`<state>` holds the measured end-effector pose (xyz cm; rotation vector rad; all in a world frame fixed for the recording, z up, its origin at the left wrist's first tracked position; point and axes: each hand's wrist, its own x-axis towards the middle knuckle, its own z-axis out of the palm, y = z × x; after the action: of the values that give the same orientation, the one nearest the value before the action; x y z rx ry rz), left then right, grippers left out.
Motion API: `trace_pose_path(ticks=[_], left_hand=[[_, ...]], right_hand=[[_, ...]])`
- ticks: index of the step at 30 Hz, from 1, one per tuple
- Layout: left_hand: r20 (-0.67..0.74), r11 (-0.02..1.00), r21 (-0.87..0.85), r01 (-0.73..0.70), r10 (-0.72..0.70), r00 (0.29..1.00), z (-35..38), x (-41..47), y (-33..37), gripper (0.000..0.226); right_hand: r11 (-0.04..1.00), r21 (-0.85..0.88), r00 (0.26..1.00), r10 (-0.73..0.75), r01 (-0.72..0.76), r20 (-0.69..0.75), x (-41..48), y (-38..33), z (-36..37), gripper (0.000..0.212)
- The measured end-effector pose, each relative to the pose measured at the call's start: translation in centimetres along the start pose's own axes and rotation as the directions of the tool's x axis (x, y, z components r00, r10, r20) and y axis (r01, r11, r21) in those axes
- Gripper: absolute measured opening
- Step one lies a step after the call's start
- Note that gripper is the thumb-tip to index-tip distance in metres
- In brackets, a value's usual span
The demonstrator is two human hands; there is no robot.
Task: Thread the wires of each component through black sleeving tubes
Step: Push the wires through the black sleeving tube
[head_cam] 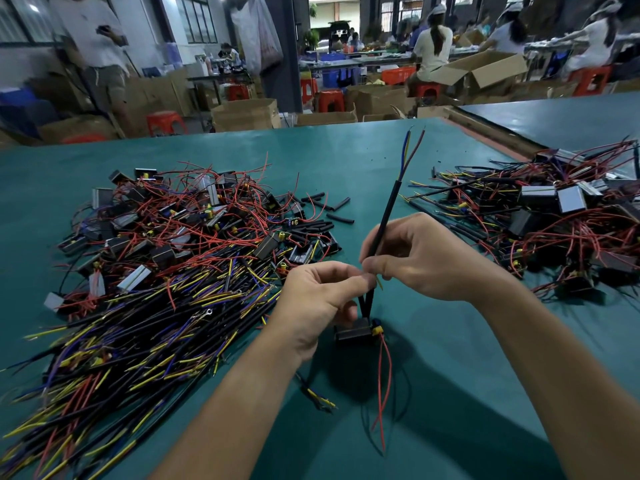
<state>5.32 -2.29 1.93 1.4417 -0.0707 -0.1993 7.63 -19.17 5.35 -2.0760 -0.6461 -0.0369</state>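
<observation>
Small black rectangular component (352,332) is low centre, just under the left hand (317,299), above the green table (346,150); can't tell if it rests on the surface or hangs. Long black sleeving tube (385,220) rises from it, leaning right, with blue, yellow and brown wire ends (410,150) poking out of the top. Right hand (427,258) has its fingers curled and pinches the tube's lower part. Left hand's thumb and forefinger pinch the tube just below, and the two hands meet at the fingertips. Thin red wires (384,375) trail from the component toward the viewer. On the left is a big heap of black components, red wires and yellow-blue sleeved leads (166,258). Short loose black tube pieces (327,209) lie at its far right edge. A second tangled heap of components (554,216) is on the right, well apart from the first. Behind the table are brown cardboard boxes (246,114), red plastic stools (330,100) and seated people (433,46) at other benches.
</observation>
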Motion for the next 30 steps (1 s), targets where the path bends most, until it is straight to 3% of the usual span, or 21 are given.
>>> trace_pose_path(ticks=[10,15,18,21,25,30], left_hand=[[-0.042,1.000,0.021,-0.011,0.012,0.999,0.3,-0.3,0.2,0.002],[-0.108,0.966,0.185,-0.183,0.205,0.973,0.4,-0.1,-0.3,0.010],[-0.128,0.858,0.395,-0.328,0.405,0.905,0.6,-0.1,-0.8,0.009],[-0.149,0.777,0.514,-0.364,0.498,0.854,0.7,0.0,-1.1,0.008],[-0.156,0.890,0.354,-0.286,0.358,0.921,0.5,0.1,-0.8,0.017],[-0.099,0.981,0.136,-0.137,0.151,0.983,0.3,-0.1,-0.1,0.010]], right_hand=[[0.998,0.032,0.998,-0.054,0.055,-0.017,0.0,0.0,0.1,0.010],[0.998,0.002,0.997,-0.070,0.070,-0.021,0.0,0.1,-0.1,0.011],[0.997,-0.029,0.997,-0.074,0.073,-0.018,0.0,0.0,-0.1,0.014],[0.998,-0.011,0.998,-0.062,0.062,-0.010,-0.1,-0.2,-0.1,0.013],[0.999,-0.004,0.999,-0.036,0.036,-0.029,-0.1,-0.2,-0.2,0.010],[1.000,0.004,0.999,-0.021,0.022,-0.032,0.0,0.0,-0.3,0.008]])
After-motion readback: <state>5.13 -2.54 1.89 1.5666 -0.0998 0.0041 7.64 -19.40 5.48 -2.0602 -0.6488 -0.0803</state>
